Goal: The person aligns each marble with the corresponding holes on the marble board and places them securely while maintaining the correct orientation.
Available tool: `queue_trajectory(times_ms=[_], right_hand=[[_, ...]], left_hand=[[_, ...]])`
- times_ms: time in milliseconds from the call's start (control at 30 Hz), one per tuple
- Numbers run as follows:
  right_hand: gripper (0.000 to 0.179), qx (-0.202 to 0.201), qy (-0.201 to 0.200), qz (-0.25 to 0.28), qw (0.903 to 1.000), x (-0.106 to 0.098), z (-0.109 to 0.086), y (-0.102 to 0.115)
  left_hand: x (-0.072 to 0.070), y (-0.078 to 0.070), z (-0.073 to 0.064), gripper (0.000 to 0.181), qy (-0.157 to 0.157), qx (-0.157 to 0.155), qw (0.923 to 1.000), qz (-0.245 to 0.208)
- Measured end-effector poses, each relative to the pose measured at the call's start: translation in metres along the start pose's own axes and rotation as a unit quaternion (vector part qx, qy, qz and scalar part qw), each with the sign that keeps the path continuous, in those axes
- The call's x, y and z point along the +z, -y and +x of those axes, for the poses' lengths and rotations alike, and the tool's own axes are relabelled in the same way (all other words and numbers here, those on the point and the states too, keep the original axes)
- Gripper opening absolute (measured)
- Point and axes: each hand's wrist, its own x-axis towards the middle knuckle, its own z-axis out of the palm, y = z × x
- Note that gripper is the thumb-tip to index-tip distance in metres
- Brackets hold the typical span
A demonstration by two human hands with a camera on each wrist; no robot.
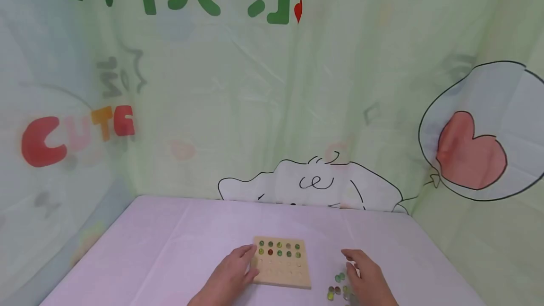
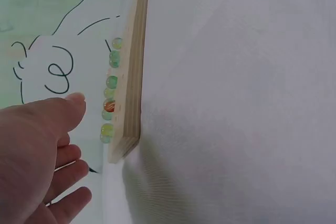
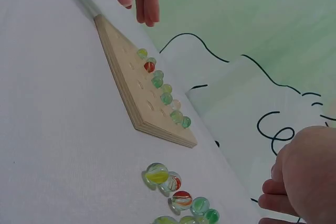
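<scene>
A square light wooden board (image 1: 282,277) with rows of round hollows lies on the table. Glass marbles, mostly green with a red one (image 1: 270,252), fill its two far rows; bare hollows show in the nearer rows. At the board's left edge is my left hand (image 1: 231,270), fingers relaxed and thumb apart, holding nothing. My right hand (image 1: 367,275) hovers right of the board, fingers loosely bent with a gap to the thumb. Beneath and beside it lie several loose marbles, among them a yellow-swirled one (image 3: 157,173) and a red-swirled one (image 3: 181,200).
A pale cloth covers the table (image 1: 170,240). Behind it hangs a light green curtain (image 1: 255,98) with printed characters and a line-drawn figure. More printed cloth (image 1: 51,192) closes off the left side, and a balloon drawing (image 1: 480,131) marks the right.
</scene>
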Motion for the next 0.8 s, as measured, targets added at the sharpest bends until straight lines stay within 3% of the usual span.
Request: queue_trajectory(times_ms=[167,367,567,800], right_hand=[[0.025,0.061,0.007,0.035,0.9975,0.006,0.003,-0.009],[0.023,0.092,0.024,0.052,0.9942,0.014,0.004,-0.017],[0.021,0.121,0.026,0.060,0.9905,0.019,0.007,-0.019],[0.019,0.118,0.032,0.046,0.9915,0.025,0.014,-0.024]], left_hand=[[0.008,0.001,-0.002,0.059,0.027,0.004,0.9996,0.011],[0.013,0.003,-0.007,0.063,0.047,0.048,0.9961,0.057],[0.019,0.006,-0.005,0.060,0.066,0.019,0.9976,0.010],[0.025,0.000,-0.003,0.057,0.065,0.017,0.9968,0.044]])
